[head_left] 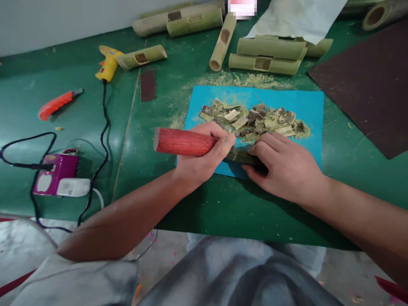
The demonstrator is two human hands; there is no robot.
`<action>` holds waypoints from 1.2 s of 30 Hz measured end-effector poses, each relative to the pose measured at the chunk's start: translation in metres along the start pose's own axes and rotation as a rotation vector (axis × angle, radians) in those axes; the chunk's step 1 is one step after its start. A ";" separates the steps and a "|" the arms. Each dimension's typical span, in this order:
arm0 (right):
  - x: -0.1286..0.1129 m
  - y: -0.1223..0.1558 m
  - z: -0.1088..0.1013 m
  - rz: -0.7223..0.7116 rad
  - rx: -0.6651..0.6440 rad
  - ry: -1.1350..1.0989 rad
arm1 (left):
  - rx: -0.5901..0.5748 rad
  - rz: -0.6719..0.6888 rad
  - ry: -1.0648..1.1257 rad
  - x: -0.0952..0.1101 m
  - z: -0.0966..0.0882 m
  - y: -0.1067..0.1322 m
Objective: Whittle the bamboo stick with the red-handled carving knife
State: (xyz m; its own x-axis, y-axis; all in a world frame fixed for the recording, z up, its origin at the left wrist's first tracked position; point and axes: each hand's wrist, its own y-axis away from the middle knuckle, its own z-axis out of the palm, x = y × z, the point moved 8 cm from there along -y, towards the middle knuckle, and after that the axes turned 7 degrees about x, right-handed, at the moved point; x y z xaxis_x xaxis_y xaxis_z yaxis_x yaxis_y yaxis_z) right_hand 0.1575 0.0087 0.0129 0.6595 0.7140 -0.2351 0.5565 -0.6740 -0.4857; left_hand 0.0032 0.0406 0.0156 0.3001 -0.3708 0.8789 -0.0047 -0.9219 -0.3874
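My left hand (204, 157) is closed round a tool with a thick red wooden handle (185, 142), which points left. A dark, narrow, greenish-brown bar (240, 156) runs between my two hands; I cannot tell whether it is part of that tool or a separate piece. My right hand (283, 165) grips the bar's right end, its fingers hiding most of that end. Both hands are over the front of a blue sheet (310, 110). Just beyond them, a heap of bamboo chips, dark scraps and pale dust (255, 121) lies on it.
Cut bamboo tubes (270, 49) lie at the back of the green table (165, 110), near white paper (293, 19). A dark brown sheet (369, 89) is right. Leftward are a yellow glue gun (110, 63), an orange utility knife (57, 104) and a purple power block (57, 172) with cords.
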 end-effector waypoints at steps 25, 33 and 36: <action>0.003 0.001 0.004 0.036 0.006 0.103 | 0.038 0.134 -0.155 0.009 0.010 -0.005; 0.023 -0.005 0.020 0.179 -0.090 0.049 | 0.146 0.071 -0.175 -0.011 0.027 -0.021; 0.023 -0.006 0.022 0.186 -0.121 0.070 | 0.159 0.066 -0.182 -0.014 0.025 -0.022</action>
State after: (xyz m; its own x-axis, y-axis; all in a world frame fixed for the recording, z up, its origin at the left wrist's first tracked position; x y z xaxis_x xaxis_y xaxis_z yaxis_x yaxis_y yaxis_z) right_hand 0.1582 0.0334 -0.0085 0.7874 0.5633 -0.2503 0.4761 -0.8137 -0.3337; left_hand 0.0233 0.0686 0.0046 0.4714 -0.3900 0.7911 0.1160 -0.8617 -0.4939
